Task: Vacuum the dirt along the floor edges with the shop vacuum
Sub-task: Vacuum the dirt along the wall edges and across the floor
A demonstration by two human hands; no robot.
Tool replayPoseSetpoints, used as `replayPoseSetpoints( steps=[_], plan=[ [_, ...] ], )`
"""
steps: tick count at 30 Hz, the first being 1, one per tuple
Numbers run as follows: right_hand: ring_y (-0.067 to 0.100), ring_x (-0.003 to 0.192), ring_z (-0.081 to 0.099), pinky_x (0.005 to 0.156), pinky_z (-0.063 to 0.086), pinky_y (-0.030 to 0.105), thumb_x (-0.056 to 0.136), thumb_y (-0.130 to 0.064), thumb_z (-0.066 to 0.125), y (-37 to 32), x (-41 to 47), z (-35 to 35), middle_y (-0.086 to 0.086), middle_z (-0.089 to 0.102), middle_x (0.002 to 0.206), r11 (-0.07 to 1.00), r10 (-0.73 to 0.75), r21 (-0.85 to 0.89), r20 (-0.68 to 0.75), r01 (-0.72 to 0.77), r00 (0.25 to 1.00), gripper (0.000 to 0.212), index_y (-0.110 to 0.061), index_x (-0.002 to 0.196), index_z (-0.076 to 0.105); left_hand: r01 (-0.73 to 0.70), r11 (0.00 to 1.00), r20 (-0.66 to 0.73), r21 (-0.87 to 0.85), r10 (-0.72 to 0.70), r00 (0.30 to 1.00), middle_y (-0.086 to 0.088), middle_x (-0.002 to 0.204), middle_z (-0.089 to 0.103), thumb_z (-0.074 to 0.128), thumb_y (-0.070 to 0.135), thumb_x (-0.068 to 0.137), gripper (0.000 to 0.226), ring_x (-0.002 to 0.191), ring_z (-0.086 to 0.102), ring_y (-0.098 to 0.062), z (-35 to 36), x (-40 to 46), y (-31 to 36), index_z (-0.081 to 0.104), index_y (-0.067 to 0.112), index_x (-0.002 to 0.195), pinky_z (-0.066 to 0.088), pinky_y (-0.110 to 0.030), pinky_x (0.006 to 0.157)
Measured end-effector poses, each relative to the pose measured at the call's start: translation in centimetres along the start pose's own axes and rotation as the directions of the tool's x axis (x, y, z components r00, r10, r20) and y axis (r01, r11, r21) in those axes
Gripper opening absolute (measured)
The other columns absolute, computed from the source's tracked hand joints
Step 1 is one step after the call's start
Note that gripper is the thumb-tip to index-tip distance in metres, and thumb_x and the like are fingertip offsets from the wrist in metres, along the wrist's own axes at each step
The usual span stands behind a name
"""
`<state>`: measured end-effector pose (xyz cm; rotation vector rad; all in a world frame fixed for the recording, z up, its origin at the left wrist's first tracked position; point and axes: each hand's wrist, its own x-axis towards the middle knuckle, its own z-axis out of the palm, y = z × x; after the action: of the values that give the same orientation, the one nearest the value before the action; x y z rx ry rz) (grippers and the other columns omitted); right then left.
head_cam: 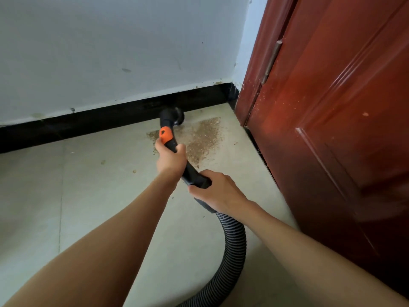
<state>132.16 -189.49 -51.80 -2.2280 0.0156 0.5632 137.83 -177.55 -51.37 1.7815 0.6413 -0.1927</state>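
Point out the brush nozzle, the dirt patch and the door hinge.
brush nozzle (171, 116), head view, on its black round head.
dirt patch (202, 138), head view, on its dense middle.
door hinge (271, 60), head view, mid-barrel.

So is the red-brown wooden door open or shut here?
Open: the red-brown wooden door swings away from its frame, exposing the metal hinge.
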Motion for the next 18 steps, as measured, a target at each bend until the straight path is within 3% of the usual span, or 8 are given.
replayPoseSetpoints(
  steps=[4,7,11,15,18],
  plan=[
    [0.018,0.073,0.063,0.062,0.045,0.031,0.080,-0.044,0.062,-2.7,1.0,2.9,-0.002,0.066,0.077,0.992,-0.099,-0.063,0.147,0.109,0.984,0.019,-0.026,0.083,0.058,0.118,0.992,-0.223,-0.033,-0.122,0.967,-0.011,0.101,0.049,0.038,0.024,0.096,0.052,0.084,0.049,-0.029,-4.7,0.1,-1.8,0.018,0.019,0.144,0.038,-0.035,0.073],
    [0.019,0.071,0.061,0.060,0.042,0.031,0.080,-0.042,0.063,-5.0,1.9,4.9,-0.002,0.063,0.075,0.984,-0.144,-0.073,0.211,0.162,0.967,0.020,-0.022,0.080,0.057,0.184,0.982,-0.308,-0.040,-0.187,0.933,-0.015,0.105,0.047,0.035,0.023,0.098,0.048,0.087,0.049,-0.031,-7.9,0.9,-2.4,0.019,0.015,0.142,0.039,-0.037,0.074],
    [0.019,0.068,0.060,0.060,0.040,0.029,0.080,-0.040,0.063,-4.9,2.4,5.6,0.004,0.064,0.075,0.989,-0.125,-0.045,0.254,0.141,0.959,0.023,-0.019,0.075,0.056,0.241,0.970,-0.276,-0.014,-0.236,0.932,-0.018,0.104,0.048,0.032,0.020,0.098,0.040,0.086,0.049,-0.032,-8.4,1.2,-3.2,0.023,0.009,0.135,0.044,-0.041,0.078],
    [0.020,0.069,0.061,0.060,0.040,0.029,0.080,-0.041,0.063,-2.6,1.7,5.1,0.003,0.065,0.076,0.996,-0.071,-0.040,0.211,0.081,0.975,0.022,-0.021,0.076,0.055,0.206,0.977,-0.209,0.044,-0.193,0.959,-0.009,0.075,0.043,0.030,0.018,0.098,0.037,0.066,0.044,-0.026,-6.0,0.8,-3.4,0.022,0.008,0.133,0.034,-0.034,0.063],
    [0.017,0.067,0.057,0.060,0.038,0.029,0.080,-0.041,0.062,-1.5,1.3,4.3,-0.003,0.060,0.072,0.998,-0.043,-0.030,0.166,0.048,0.985,0.022,-0.024,0.073,0.051,0.171,0.982,-0.161,0.082,-0.157,0.974,-0.007,0.072,0.040,0.030,0.019,0.099,0.037,0.060,0.041,-0.020,-4.3,0.9,-3.0,0.021,0.009,0.133,0.030,-0.030,0.056]
  ],
)
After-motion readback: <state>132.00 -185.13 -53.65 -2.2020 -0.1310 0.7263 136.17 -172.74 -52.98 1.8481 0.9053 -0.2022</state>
